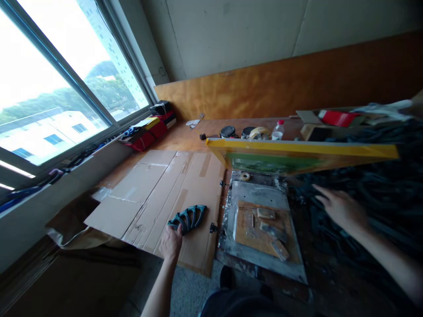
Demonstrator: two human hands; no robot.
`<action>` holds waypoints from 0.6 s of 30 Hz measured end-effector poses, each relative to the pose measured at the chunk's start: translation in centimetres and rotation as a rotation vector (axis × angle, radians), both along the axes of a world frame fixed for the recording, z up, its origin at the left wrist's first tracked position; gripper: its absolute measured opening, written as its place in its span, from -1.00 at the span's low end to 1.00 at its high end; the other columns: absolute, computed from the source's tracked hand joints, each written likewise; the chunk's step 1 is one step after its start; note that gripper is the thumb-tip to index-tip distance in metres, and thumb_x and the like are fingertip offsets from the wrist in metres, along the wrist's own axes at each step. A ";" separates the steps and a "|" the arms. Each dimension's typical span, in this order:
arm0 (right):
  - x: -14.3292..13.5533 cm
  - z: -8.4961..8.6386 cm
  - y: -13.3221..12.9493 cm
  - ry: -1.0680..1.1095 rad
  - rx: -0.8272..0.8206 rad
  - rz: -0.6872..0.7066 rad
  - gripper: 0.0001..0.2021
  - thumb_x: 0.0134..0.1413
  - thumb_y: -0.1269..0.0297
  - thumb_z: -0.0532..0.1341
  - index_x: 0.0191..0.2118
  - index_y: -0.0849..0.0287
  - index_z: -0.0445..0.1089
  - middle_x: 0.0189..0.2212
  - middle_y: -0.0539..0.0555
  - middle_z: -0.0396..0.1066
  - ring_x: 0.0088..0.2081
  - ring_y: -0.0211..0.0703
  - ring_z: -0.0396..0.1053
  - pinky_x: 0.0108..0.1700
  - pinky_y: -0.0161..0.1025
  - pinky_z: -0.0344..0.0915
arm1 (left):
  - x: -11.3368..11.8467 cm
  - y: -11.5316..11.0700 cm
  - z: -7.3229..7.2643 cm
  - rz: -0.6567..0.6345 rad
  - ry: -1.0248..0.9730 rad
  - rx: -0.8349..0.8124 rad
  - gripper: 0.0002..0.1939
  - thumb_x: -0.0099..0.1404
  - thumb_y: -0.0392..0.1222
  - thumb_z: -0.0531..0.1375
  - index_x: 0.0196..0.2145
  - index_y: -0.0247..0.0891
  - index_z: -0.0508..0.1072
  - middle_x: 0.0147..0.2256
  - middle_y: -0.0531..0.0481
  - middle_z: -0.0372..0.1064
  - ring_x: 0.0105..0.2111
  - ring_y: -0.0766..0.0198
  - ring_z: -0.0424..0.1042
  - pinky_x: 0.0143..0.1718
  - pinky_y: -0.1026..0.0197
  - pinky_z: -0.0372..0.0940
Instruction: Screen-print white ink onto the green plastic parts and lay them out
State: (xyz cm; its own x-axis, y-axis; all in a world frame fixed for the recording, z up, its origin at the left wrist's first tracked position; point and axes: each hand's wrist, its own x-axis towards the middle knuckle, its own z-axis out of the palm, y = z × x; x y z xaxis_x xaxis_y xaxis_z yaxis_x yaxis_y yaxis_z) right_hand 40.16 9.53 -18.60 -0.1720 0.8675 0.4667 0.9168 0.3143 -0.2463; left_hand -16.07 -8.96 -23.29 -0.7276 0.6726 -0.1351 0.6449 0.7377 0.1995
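Head view: a long wooden bench (185, 136) runs under a wide window (59, 88) at ten o'clock, backed by a plywood board (264, 88) and pale wall panels at twelve. Flattened cardboard (158, 189), matt and creased with tape strips, covers the bench's near left part. On it, at about seven o'clock from the frame's centre, lies a teal part (189, 217), fan-shaped with curved ribs and open slots. The left hand (171, 242) grips the part's near end, fingers curled around it, thumb on top. Just right of the cardboard sits a grey metal plate (261, 193), paint-smeared, bearing a brown board (251, 229) with small wooden blocks fixed to it. Above the plate, a yellow-edged screen frame (297, 152) with green mesh stands tilted up. The right hand (340, 207), at four o'clock, hovers palm down with fingers loosely spread over a dark heap (380, 185) of black pieces; whether it touches them I cannot tell. Jars, a tape roll and a bottle (278, 129) stand behind the frame at one o'clock.
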 end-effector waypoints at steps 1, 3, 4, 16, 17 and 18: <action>-2.6 0.2 -1.8 0.003 -0.028 0.092 -0.56 0.26 0.04 -0.05 0.04 0.10 0.43 -0.31 0.24 0.48 -0.31 0.02 0.39 -0.24 -0.03 0.30 | 1.2 -0.1 -0.1 -0.058 0.048 0.042 -0.43 0.34 0.13 -0.10 0.05 -0.34 0.35 0.01 -0.35 0.38 0.02 -0.06 0.36 -0.03 -0.01 0.26; -7.3 0.2 -5.1 0.008 -0.145 0.301 -0.62 0.27 0.20 -0.03 0.05 0.08 0.42 -0.19 0.16 0.48 -0.19 -0.05 0.39 -0.13 -0.10 0.34 | 3.6 0.1 -0.5 -0.182 0.128 0.110 -0.43 0.32 0.13 -0.04 0.16 -0.22 0.27 0.16 -0.25 0.23 0.14 -0.04 0.23 0.05 0.00 0.20; -9.3 0.0 -6.4 0.007 -0.187 0.363 -0.63 0.26 0.25 -0.02 0.03 0.07 0.44 -0.18 0.13 0.48 -0.17 -0.08 0.39 -0.12 -0.14 0.35 | 4.7 0.3 -0.8 -0.216 0.146 0.118 -0.41 0.30 0.15 -0.01 0.19 -0.17 0.26 0.20 -0.21 0.19 0.17 -0.05 0.17 0.07 -0.04 0.18; -13.0 -4.8 -6.9 -0.051 -0.041 0.488 -0.47 -0.02 0.55 -0.01 -0.04 -0.06 0.50 -0.12 0.08 0.47 -0.09 -0.09 0.41 -0.09 -0.20 0.44 | 6.5 4.0 -1.9 -0.007 0.045 0.042 -0.41 0.18 0.15 0.16 0.10 -0.15 0.40 0.22 -0.17 0.20 0.23 -0.18 0.05 0.12 -0.21 0.07; -12.6 -5.7 -6.6 -0.048 -0.020 0.497 -0.47 -0.03 0.53 0.01 -0.03 -0.09 0.49 -0.12 0.08 0.47 -0.10 -0.08 0.42 -0.11 -0.20 0.45 | 6.2 4.1 -2.0 -0.008 0.043 0.050 -0.42 0.16 0.15 0.18 0.08 -0.15 0.42 0.21 -0.16 0.22 0.23 -0.18 0.07 0.12 -0.20 0.08; -12.3 -6.5 -6.4 -0.044 -0.005 0.506 -0.47 -0.04 0.50 0.03 -0.01 -0.13 0.47 -0.13 0.07 0.47 -0.11 -0.06 0.43 -0.14 -0.19 0.47 | 5.9 4.2 -2.0 -0.023 0.041 0.061 -0.44 0.15 0.15 0.20 0.06 -0.14 0.45 0.20 -0.14 0.24 0.22 -0.18 0.09 0.11 -0.18 0.09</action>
State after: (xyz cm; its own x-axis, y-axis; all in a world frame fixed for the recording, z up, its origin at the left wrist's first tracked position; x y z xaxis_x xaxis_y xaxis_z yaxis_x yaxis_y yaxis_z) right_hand 27.89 3.09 -25.11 -0.5907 0.6724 0.4460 0.6593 0.7209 -0.2135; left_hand -10.20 -4.74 -25.32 -0.7160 0.6953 -0.0634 0.6701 0.7099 0.2169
